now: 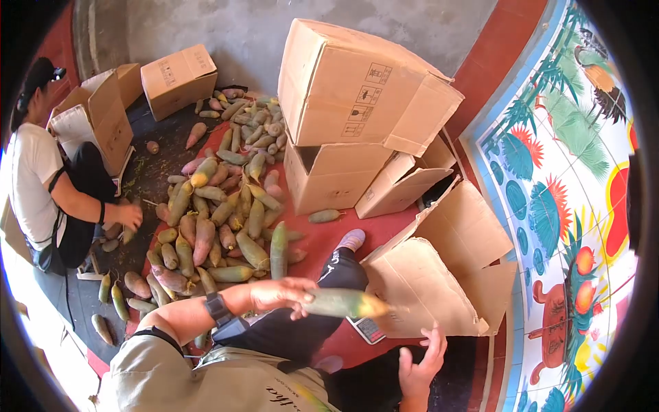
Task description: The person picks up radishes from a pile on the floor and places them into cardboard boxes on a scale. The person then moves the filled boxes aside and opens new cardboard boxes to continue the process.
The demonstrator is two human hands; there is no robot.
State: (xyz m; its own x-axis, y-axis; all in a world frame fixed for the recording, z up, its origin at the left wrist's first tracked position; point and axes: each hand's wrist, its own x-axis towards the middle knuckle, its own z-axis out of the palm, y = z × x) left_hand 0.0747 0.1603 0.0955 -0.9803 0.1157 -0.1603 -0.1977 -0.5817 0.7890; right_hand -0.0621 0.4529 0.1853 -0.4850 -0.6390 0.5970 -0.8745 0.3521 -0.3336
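My left hand (283, 295) is closed on the end of a long green radish (343, 303), whose yellowish tip points right. The radish is held level above my leg, in front of an open cardboard box (425, 285). My right hand (422, 365) is apart from the radish, below the box, with its fingers spread and nothing in them. Left of my leg lies a large pile of green and pinkish radishes (204, 240) on a red cloth. Part of a scale (368, 331) shows beneath the radish, next to the box.
A co-worker (51, 172) sits at the left beside radishes and an open box (110, 130). Large stacked boxes (364, 82) stand beyond my foot. A closed box (180, 79) is by the wall. A painted tile wall (549, 199) runs along the right.
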